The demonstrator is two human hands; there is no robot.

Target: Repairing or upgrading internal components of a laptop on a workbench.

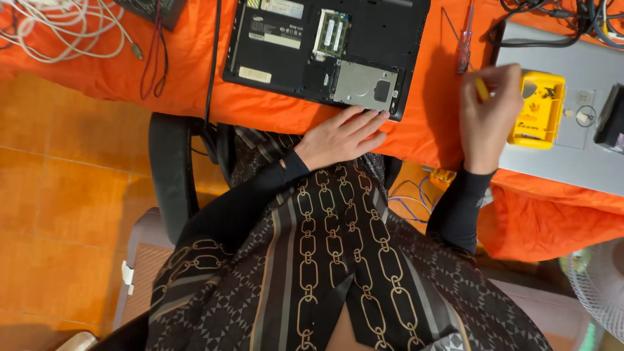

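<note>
An upturned black laptop (286,39) lies on an orange cloth (130,71), its bottom cover off, showing a green memory module (332,32) and a silver hard drive (364,86). My left hand (341,136) rests flat at the table edge, fingertips touching the laptop's near corner beside the drive. My right hand (489,114) is closed around a small yellow-handled tool (481,90), next to a yellow case of tool bits (537,109).
The yellow case sits on a closed grey laptop (572,162) at right. A red-handled screwdriver (464,45) lies on the cloth. White cables (58,26) pile at the top left. A black chair arm (170,175) and a fan (601,292) flank my lap.
</note>
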